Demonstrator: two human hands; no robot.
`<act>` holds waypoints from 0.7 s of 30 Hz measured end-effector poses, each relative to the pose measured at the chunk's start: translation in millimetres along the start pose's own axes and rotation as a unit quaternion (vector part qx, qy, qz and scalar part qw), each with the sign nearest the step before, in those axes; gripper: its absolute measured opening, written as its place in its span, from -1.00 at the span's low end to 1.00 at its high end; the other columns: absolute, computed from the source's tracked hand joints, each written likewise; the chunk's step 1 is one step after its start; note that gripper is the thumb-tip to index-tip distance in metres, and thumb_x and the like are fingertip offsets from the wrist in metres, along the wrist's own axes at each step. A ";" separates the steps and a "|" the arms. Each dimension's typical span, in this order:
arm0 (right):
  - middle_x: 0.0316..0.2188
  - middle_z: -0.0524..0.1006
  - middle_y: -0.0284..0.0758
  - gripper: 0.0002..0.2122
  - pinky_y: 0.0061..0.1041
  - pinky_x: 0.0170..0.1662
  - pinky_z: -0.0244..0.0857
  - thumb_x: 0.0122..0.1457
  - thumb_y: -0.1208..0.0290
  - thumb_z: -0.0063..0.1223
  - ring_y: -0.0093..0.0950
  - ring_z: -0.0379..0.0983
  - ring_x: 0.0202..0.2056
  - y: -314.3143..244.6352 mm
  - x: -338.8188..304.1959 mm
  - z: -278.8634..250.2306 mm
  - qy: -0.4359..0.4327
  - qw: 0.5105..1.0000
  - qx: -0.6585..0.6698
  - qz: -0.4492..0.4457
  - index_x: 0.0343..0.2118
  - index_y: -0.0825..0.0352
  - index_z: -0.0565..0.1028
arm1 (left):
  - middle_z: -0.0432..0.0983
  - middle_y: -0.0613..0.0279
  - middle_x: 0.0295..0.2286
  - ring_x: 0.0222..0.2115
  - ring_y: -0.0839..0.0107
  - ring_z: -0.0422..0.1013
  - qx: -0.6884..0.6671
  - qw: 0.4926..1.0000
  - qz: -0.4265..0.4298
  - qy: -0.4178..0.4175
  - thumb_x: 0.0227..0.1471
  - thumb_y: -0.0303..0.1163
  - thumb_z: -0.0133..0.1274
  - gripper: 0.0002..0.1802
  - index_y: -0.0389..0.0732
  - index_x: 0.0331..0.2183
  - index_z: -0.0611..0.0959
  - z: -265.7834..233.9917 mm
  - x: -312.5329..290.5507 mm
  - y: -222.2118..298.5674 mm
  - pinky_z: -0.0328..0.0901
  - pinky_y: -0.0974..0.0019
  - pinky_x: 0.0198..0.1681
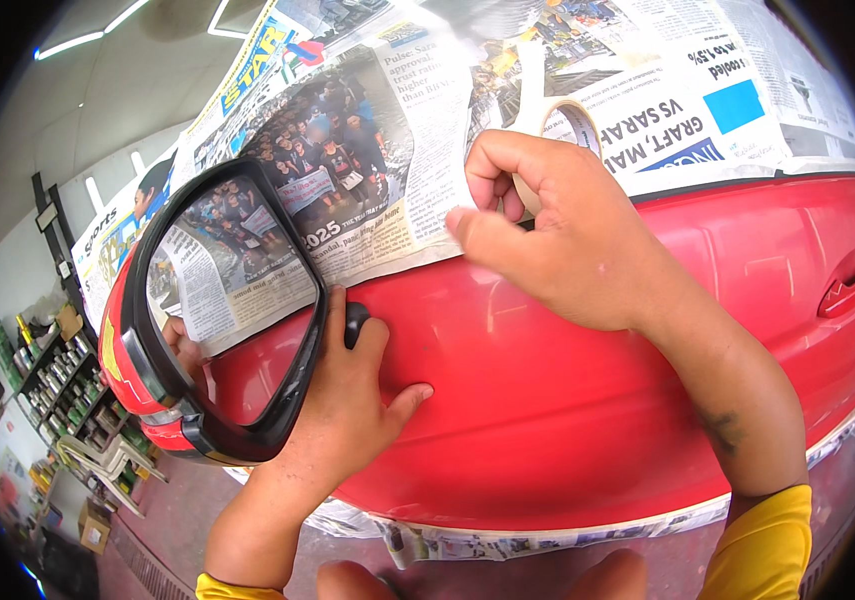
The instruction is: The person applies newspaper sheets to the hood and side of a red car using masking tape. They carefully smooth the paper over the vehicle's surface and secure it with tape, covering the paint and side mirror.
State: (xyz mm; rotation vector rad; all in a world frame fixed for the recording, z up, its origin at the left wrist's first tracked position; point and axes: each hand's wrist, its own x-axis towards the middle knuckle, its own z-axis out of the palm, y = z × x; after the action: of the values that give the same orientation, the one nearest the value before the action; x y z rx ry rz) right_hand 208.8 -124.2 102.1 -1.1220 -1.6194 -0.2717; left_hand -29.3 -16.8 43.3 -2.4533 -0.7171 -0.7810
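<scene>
Your left hand (347, 400) lies flat and open on the red car door (567, 400) beside the side mirror (217, 310), while your right hand (557, 240) grips the masking tape roll (562, 130) against the newspaper (407, 170) edge; press the tape down evenly along that seam.

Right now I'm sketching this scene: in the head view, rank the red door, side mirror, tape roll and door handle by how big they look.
1. Red door
2. Side mirror, though nearness to the camera enlarges it
3. and 4. Tape roll and door handle look alike; the right hand partly hides the roll, so no ranking.
</scene>
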 end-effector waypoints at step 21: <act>-0.49 0.62 -0.15 -0.78 -0.13 -0.31 0.41 0.17 0.45 0.41 -0.09 0.62 -0.36 20.6 -9.4 12.6 0.083 0.982 -0.168 -0.026 -0.31 0.32 0.49 | 0.27 -0.79 0.20 0.13 -0.54 0.46 0.052 0.997 -0.004 -0.056 -0.05 -0.02 0.53 -0.26 -0.32 -0.08 0.52 -12.5 8.1 6.6 0.55 -0.11 0.03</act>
State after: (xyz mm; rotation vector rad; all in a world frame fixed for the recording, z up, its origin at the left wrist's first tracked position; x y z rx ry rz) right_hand 216.3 -109.8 81.9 -1.2744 -1.4892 -0.6757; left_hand -24.4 -26.1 55.8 -2.4158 -0.7885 -0.5983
